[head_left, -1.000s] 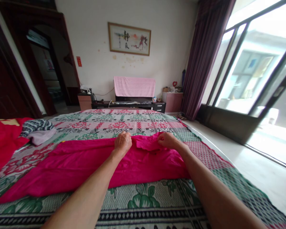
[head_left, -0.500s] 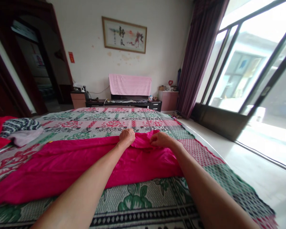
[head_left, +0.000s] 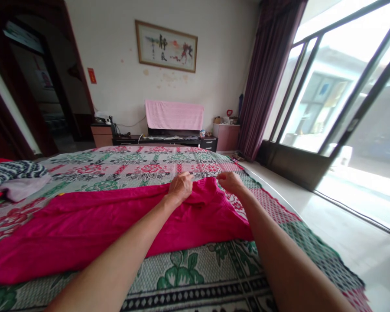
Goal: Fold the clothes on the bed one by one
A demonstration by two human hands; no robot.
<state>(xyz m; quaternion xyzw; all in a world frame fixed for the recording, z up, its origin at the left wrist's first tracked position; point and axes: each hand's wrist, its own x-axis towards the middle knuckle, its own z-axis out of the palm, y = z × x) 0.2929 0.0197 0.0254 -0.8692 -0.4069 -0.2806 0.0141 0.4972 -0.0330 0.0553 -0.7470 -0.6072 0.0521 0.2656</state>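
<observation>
A magenta garment (head_left: 100,225) lies spread across a bed covered with a flowered green, red and grey mat (head_left: 143,167). My left hand (head_left: 180,187) rests on the garment's far right edge, its fingers curled and pinching the cloth. Close beside it, my right hand (head_left: 229,181) pinches the same edge at the garment's right end. Both forearms reach forward over the bed's near side.
Folded clothes, striped and pale purple (head_left: 14,180), lie at the far left of the bed beside red cloth. A low TV cabinet with a pink towel (head_left: 174,115) stands at the far wall. Large windows (head_left: 341,99) and bare floor (head_left: 344,234) are on the right.
Both hands have slid to the right along the garment's far edge, and the view has turned a little to the right. The cloth's right end is now pulled flatter.
</observation>
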